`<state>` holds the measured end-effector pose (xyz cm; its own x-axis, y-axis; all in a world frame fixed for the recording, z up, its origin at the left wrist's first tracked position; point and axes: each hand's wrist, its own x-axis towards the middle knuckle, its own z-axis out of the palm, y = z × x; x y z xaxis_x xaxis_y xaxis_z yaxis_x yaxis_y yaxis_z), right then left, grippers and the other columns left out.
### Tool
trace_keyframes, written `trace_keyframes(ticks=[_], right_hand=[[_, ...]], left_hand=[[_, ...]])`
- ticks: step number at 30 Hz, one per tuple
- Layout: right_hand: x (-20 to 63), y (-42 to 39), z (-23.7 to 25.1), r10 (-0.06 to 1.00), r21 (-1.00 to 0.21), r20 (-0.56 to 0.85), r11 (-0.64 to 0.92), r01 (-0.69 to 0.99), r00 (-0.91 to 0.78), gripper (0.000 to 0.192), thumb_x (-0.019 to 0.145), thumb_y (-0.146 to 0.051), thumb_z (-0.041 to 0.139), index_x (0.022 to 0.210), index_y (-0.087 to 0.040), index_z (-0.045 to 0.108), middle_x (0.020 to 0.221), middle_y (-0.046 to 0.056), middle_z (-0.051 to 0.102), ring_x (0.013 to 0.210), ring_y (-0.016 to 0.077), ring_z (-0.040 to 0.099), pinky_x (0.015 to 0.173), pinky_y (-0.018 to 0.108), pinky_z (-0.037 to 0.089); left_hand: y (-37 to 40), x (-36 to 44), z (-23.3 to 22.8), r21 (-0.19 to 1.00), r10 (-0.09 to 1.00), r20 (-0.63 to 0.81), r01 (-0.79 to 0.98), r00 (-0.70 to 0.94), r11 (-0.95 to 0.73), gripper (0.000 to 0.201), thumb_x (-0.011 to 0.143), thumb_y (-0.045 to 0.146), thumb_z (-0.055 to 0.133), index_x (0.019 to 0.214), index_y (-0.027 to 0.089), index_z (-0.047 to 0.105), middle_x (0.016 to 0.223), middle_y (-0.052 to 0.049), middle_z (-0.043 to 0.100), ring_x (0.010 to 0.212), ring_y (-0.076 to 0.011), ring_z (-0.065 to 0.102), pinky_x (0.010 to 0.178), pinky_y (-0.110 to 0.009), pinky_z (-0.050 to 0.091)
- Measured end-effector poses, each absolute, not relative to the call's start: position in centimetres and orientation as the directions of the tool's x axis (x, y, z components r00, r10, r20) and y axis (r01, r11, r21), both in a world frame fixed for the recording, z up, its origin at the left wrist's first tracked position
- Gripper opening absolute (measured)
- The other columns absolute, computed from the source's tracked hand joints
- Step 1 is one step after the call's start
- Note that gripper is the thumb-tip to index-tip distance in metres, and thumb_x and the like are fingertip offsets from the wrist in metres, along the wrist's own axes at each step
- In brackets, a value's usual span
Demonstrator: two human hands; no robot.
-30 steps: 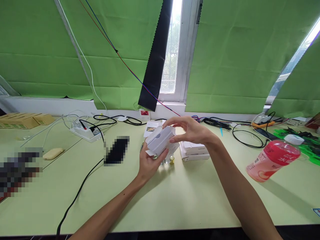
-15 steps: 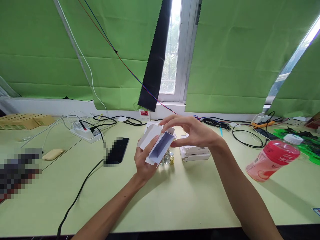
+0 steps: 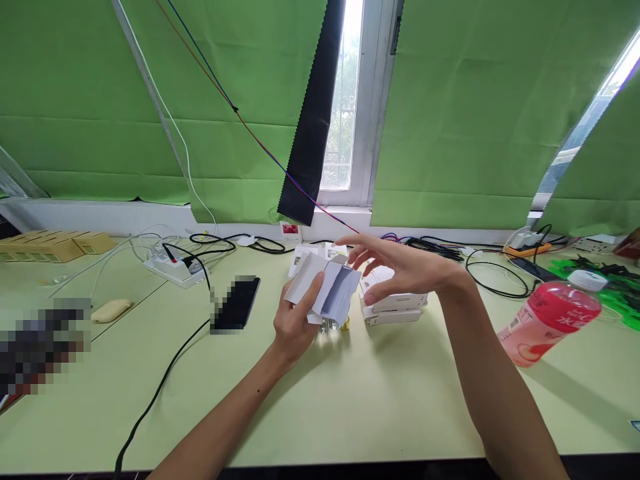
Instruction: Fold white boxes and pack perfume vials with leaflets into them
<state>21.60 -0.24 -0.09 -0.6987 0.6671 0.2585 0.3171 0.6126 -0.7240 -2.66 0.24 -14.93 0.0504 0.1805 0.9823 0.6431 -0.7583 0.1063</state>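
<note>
My left hand (image 3: 295, 327) grips a small white cardboard box (image 3: 327, 290) from below, thumb across its front, above the light green table (image 3: 350, 400). The box is folded open, showing its pale inner panels. My right hand (image 3: 400, 267) hovers just right of the box with fingers spread, fingertips close to its upper edge, holding nothing. Small glass vials with gold caps (image 3: 336, 325) stand on the table under the box, partly hidden by it. A stack of flat white boxes (image 3: 397, 308) lies under my right hand.
A pink drink bottle (image 3: 550, 321) lies tilted at the right. A black phone (image 3: 239, 303), a white power strip (image 3: 173, 265) and black cables (image 3: 160, 387) occupy the left. More cables (image 3: 495, 273) run along the back. Tan boxes (image 3: 50, 245) sit far left.
The box has been unfolded further and turned so its open panels face me. My right hand has let go of its top and drawn slightly to the right, fingers spread.
</note>
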Motion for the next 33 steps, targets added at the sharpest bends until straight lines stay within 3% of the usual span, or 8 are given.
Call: trace_keyframes(ticks=[5,10,19,33], right_hand=[[20.6,-1.4,0.4,0.743,-0.759,0.063,0.469,0.451,-0.666,0.088,0.082,-0.051,0.079,0.155,-0.029,0.035,0.114,0.007,0.064,0.09,0.0187,0.069,0.087,0.039,0.058],[19.4,-1.9,0.4,0.774,-0.841,0.023,0.358,0.407,-0.633,0.08,0.085,-0.048,0.077,0.151,-0.031,0.036,0.101,0.003,0.065,0.077,0.017,0.07,0.069,0.032,0.056],[19.4,-1.3,-0.2,0.777,-0.878,0.104,0.364,0.31,-0.62,0.061,0.083,-0.022,0.075,0.136,-0.026,0.044,0.087,-0.002,0.067,0.075,0.0159,0.07,0.067,0.028,0.055],[18.8,-0.9,-0.9,0.771,-0.877,0.215,0.423,0.229,-0.6,0.038,0.082,-0.025,0.077,0.108,-0.024,0.048,0.074,-0.005,0.068,0.066,0.0134,0.068,0.058,0.023,0.05]], left_hand=[[0.3,-2.5,-14.6,-0.032,0.052,0.994,0.691,0.1,-0.722,0.062,0.089,0.011,0.069,0.147,0.028,0.055,0.134,-0.011,0.067,0.117,-0.0268,0.069,0.088,-0.03,0.063],[0.3,-2.5,-14.6,-0.044,0.063,0.99,0.709,0.125,-0.703,0.067,0.09,0.014,0.07,0.151,0.032,0.05,0.14,-0.012,0.062,0.121,-0.0289,0.067,0.09,-0.032,0.063],[0.4,-2.0,-14.6,-0.031,0.039,0.996,0.715,0.081,-0.698,0.065,0.091,0.009,0.066,0.15,0.031,0.051,0.128,-0.008,0.07,0.112,-0.0249,0.071,0.086,-0.03,0.063],[0.1,-1.9,-14.5,0.02,0.079,0.996,0.778,0.038,-0.628,0.073,0.086,0.006,0.07,0.15,0.033,0.05,0.119,-0.007,0.073,0.101,-0.0215,0.072,0.081,-0.027,0.061]])
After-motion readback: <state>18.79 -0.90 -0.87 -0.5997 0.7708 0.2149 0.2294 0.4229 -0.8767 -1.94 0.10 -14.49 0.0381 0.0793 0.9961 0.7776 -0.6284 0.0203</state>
